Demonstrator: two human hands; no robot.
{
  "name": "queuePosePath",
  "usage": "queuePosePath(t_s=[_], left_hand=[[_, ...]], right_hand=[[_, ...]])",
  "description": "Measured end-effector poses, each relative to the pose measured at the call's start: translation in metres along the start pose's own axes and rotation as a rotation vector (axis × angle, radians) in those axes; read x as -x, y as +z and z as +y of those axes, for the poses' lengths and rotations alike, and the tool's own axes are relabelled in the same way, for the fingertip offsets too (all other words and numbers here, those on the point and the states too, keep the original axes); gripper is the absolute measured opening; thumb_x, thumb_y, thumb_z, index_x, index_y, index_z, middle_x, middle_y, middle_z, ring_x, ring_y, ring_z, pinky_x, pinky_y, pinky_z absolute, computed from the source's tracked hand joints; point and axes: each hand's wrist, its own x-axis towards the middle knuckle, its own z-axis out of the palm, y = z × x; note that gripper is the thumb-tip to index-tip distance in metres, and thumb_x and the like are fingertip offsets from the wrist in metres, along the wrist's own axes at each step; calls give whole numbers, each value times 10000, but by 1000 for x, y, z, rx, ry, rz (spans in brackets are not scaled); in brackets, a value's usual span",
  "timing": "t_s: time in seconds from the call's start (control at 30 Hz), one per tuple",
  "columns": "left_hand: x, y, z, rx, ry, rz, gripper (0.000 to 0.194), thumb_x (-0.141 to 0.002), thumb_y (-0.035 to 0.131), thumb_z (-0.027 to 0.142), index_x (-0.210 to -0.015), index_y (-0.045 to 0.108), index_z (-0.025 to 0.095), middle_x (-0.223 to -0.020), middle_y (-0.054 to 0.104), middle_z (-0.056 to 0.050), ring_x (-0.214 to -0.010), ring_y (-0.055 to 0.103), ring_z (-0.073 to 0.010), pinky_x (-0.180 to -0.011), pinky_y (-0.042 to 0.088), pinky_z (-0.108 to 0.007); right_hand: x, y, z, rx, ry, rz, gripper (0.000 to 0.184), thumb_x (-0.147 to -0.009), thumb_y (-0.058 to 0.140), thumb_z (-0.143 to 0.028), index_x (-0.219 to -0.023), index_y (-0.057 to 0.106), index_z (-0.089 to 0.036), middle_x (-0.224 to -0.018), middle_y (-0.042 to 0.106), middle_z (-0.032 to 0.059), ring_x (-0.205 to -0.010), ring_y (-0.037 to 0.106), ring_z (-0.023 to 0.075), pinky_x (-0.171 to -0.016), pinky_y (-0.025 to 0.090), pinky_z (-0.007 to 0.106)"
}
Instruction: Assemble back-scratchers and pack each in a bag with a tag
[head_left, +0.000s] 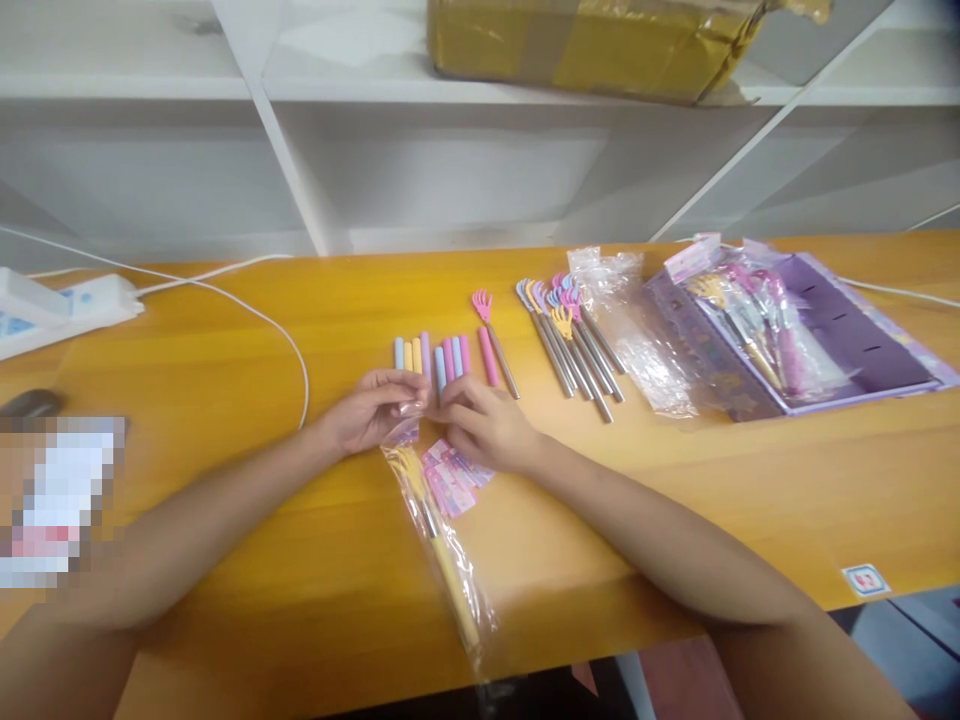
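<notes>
My left hand point(379, 410) is closed on the top end of a clear plastic bag point(480, 600). Inside that bag lies a yellow back scratcher point(450, 580), its claw end up near my fingers and its handle pointing toward the table's front edge. A small printed card point(407, 430) shows in the bag's top, just under my left fingers. Close beside it, my right hand point(487, 425) has its fingers curled together; whatever they pinch is hidden. Below my right hand, several pink and purple cards point(452, 478) lie loosely spread on the table.
Coloured handle sleeves point(424, 355) stand in a row beyond my hands. Several metal-rod back scratchers point(574, 345) lie to the right, beside empty plastic bags point(652, 370). A purple box point(847, 315) holds bagged scratchers. A power strip point(75, 310) and cable sit left; a carton point(585, 45) is shelved above.
</notes>
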Motion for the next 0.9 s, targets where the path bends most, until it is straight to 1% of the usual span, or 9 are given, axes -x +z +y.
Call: queuePosePath(t_s=[0.1,0.2,0.3,0.4,0.5,0.6,0.67,0.77,0.9], left_hand=[[3,4,-3,-7,-34,-43,121,-732,873,130,-835,831,83,-739,676,-53,-559,504,-58,-547,410,-189],[4,5,-1,10,-35,-77,134,-745,866,126,-865,833,76,-772,693,-55,-560,500,-47,-570,441,-180],[3,2,3,31,-43,-101,194,-763,846,122,-953,833,87,-852,725,-63,-562,506,-46,-615,495,-197],[2,-3,4,17,-45,-105,262,-782,824,121,-1044,818,120,-950,734,-71,-660,618,-97,-702,555,-245],[2,-6,3,9,-43,-102,332,-796,823,128,-1125,800,162,-1047,725,-75,-791,694,-150,-761,580,-277],[1,-6,0,-13,-45,-93,378,-806,868,190,-1177,794,180,-1072,709,-68,-808,693,-152,-757,579,-278],[-2,-6,-2,-43,-7,-75,402,-849,883,359,-1193,794,169,-1016,693,-63,-771,663,-135,-728,562,-260],[-4,-6,-8,-166,103,-80,626,-809,868,622,-1197,791,136,-985,692,-87,-842,660,-166,-746,551,-254],[2,-3,-17,-454,164,-96,515,-790,946,372,-1224,748,178,-1187,725,-107,-1084,690,-221,-940,556,-297]], right_hand=[[0,1,-2,-115,31,-18,283,-929,536,-53,-1116,629,-243,-1058,650,69,-882,664,176,-742,566,310],[1,1,-5,-302,157,21,242,-955,625,-134,-1151,553,-257,-1003,652,45,-783,651,164,-679,561,301],[3,3,-6,-584,316,46,427,-953,753,-241,-1262,460,-279,-897,628,-23,-608,583,116,-558,510,249],[3,7,-8,-776,433,68,605,-940,810,-300,-1393,409,-305,-1066,659,5,-572,563,70,-527,494,221],[2,8,-9,-802,463,87,679,-932,828,-335,-1457,397,-312,-1135,672,28,-596,579,67,-551,516,223],[0,7,-11,-697,430,80,453,-966,793,-330,-1323,522,-265,-869,659,-35,-554,554,80,-527,472,221],[-1,7,-13,-634,420,116,258,-998,751,-316,-1179,584,-239,-765,617,-53,-534,545,82,-530,455,229],[-2,7,-13,-696,494,228,261,-1006,738,-332,-1194,583,-238,-849,649,-26,-568,569,84,-550,479,238],[-5,6,-10,-722,561,373,309,-1013,722,-305,-1295,599,-270,-915,651,-11,-602,559,93,-567,488,250]])
